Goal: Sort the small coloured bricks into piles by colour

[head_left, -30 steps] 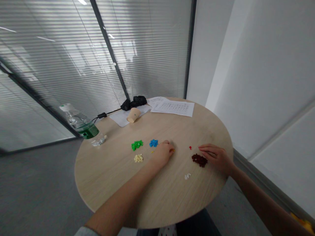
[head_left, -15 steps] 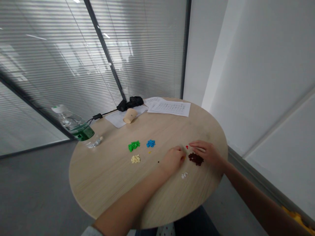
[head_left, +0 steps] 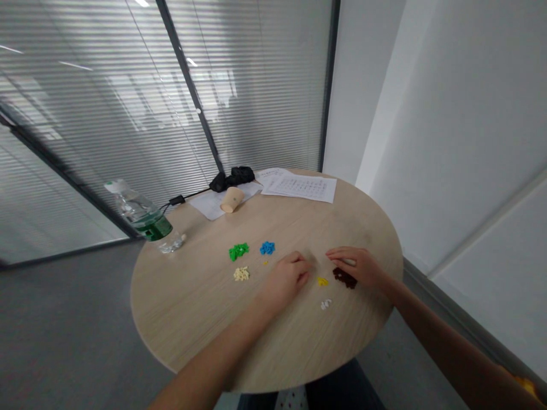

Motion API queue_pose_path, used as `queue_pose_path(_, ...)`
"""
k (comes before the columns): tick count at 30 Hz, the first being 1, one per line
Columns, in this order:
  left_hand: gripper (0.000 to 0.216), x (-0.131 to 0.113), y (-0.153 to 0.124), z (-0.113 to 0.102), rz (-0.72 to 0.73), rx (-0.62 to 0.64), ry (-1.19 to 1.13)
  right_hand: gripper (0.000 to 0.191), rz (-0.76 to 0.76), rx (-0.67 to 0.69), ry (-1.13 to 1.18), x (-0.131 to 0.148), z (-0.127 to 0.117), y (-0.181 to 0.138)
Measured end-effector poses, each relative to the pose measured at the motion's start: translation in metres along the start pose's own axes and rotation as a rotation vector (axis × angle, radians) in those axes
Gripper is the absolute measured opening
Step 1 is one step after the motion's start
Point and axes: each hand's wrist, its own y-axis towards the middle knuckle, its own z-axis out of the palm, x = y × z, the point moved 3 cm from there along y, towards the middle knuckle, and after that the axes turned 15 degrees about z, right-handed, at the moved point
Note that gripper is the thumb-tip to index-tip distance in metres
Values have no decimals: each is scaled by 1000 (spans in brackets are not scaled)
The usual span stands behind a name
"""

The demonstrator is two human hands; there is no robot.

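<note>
My left hand [head_left: 287,279] hovers at or rests on the table left of the yellow pieces, its fingers curled in; anything inside them is hidden. My right hand [head_left: 356,265] reaches over the far edge of a dark brown pile of small pieces [head_left: 344,278], fingers stretched out with their tips on or just above the tabletop. Near the hands lie small yellow pieces [head_left: 322,281] and a few white pieces [head_left: 326,304]. Left of my left hand are piles of green pieces [head_left: 238,250], blue pieces [head_left: 267,247] and cream pieces [head_left: 241,274], plus a small yellow piece [head_left: 265,262].
The round wooden table [head_left: 205,336] has a plastic bottle [head_left: 149,222] at its left edge. Toward the back are a paper cup [head_left: 232,200] on its side, printed sheets [head_left: 299,187] and a black bundle [head_left: 233,178] with a cable. A white wall stands at right.
My left hand has moved left, uncovering the yellow pieces and covering a dark bit on the table. My right fingers now hide the spot where red bits showed. The view has shifted slightly.
</note>
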Motion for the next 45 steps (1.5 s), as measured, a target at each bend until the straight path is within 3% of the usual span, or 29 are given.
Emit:
queue_pose_path(2,24,25,-15,-17,-152,-22,110,23,-16,-37,9,5,-3,-3)
queue_pose_path(4,23,49,-28,-27,-315,35,245,22,-52,-32,11,16,-4,-5)
queue_pose_path(8,25,66,-37,-29,-352,139,307,22,-111,-10,-8,38,-3,-9)
queue_pose_path(15,29,52,-20,-18,-384,146,251,22,-104,-81,-11,40,-11,-16)
queue_pose_path(23,25,10,25,16,-153,180,61,21,-107,-38,-64,42,-12,-22)
queue_pose_path(29,21,-5,27,35,-68,116,-24,23,-86,38,-119,52,-8,-27)
queue_pose_path(32,18,-5,16,28,-87,30,-96,23,-108,92,-151,63,-4,-28)
queue_pose_path(36,16,3,-14,1,-134,-78,-110,22,-125,109,-212,77,6,-26)
queue_pose_path(41,18,30,-73,-37,-274,-109,211,18,-207,128,-254,84,24,-23)
queue_pose_path(45,24,44,-113,-48,-448,-41,387,17,-218,157,-243,80,29,-22)
